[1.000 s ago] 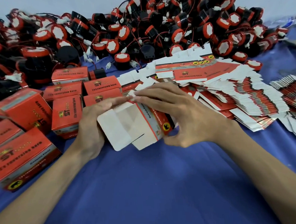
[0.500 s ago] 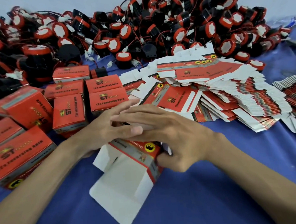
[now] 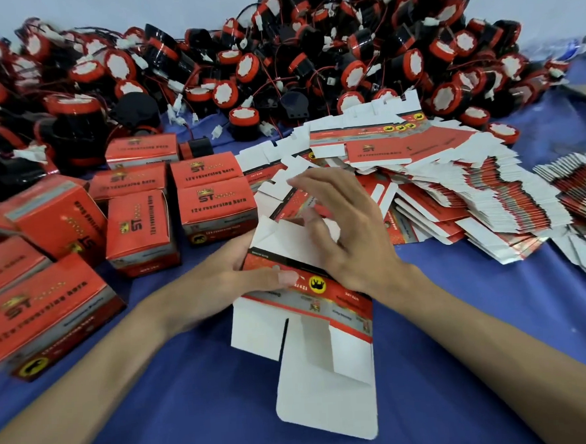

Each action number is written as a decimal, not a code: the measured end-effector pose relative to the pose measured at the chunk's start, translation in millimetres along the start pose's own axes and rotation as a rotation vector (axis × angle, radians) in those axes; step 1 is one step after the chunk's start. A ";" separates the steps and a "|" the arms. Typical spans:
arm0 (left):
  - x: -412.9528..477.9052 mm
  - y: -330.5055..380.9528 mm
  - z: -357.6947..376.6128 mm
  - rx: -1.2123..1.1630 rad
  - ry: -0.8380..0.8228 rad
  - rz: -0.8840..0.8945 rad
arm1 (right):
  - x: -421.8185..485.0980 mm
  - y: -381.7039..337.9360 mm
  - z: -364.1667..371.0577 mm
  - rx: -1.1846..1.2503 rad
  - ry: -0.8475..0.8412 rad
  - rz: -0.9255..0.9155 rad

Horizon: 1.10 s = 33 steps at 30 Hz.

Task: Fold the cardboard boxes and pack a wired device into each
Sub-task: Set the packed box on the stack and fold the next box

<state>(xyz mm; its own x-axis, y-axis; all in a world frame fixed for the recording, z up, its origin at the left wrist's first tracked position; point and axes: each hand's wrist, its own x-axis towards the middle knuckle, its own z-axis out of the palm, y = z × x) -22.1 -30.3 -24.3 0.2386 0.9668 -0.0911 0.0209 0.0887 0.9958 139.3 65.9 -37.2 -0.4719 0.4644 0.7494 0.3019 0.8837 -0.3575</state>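
Half-folded box (image 3: 327,305), long axis toward horn heap (image 3: 309,59), tuck flap pointing away. Left hand (image 3: 226,280) fingers clamped on it; right hand (image 3: 347,239) fingers apart, hiding far end.

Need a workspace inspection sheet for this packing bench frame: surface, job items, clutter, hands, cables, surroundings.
Surface: blue cloth, bare in front.
Job's things: half-folded box in hand, near flaps open; horn pile at back; flat blanks fanned right; folded boxes left.
Clutter: second fan of blanks at right edge.
Grippers: left hand grips the box's left side, thumb on red panel; right hand lies over its far flaps, fingers spread.
Cables: red wires with white plugs, tangled through the pile.
Surroundings: pale wall behind; nothing else seen.
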 end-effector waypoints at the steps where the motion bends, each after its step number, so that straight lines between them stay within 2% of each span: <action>1: 0.4 -1.1 1.6 -0.027 0.020 0.017 | 0.5 -0.5 -1.6 0.018 0.035 0.032; 3: 3.1 -2.3 4.0 -0.123 0.119 0.059 | 3.3 -0.3 -6.0 0.034 0.113 0.092; 6: 10.1 -5.3 2.1 -0.241 0.365 0.155 | 7.5 -0.7 -10.5 0.036 0.160 0.207; 9: 14.7 -8.7 2.4 -0.240 0.525 0.263 | 4.4 -9.9 -8.8 0.154 -0.040 0.475; 12: 13.1 -13.1 10.2 -0.132 0.530 0.293 | 0.5 -18.9 -2.0 0.325 -0.266 0.652; 16: 11.5 -12.0 15.5 0.009 0.520 0.327 | 3.3 -29.1 -2.0 0.626 -0.287 0.677; 21: 10.8 -5.3 22.6 0.065 0.540 0.417 | 9.5 -29.7 -10.2 0.833 -0.240 0.659; 25: 11.3 -7.6 21.3 0.122 0.568 0.462 | 11.1 -25.8 -11.9 0.938 -0.159 0.670; 30: 12.7 -10.3 17.1 0.264 0.729 0.478 | 8.0 -18.5 -6.4 0.981 -0.077 0.712; 33: 11.6 -10.8 16.8 0.155 0.675 0.492 | 8.0 -15.8 -6.0 1.013 -0.077 0.686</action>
<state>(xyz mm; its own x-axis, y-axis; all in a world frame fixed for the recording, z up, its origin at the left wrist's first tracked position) -3.2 -24.1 -36.1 -0.3737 0.8268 0.4205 0.2110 -0.3656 0.9065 135.7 55.3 -22.2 -0.5269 0.8230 0.2123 -0.2572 0.0838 -0.9627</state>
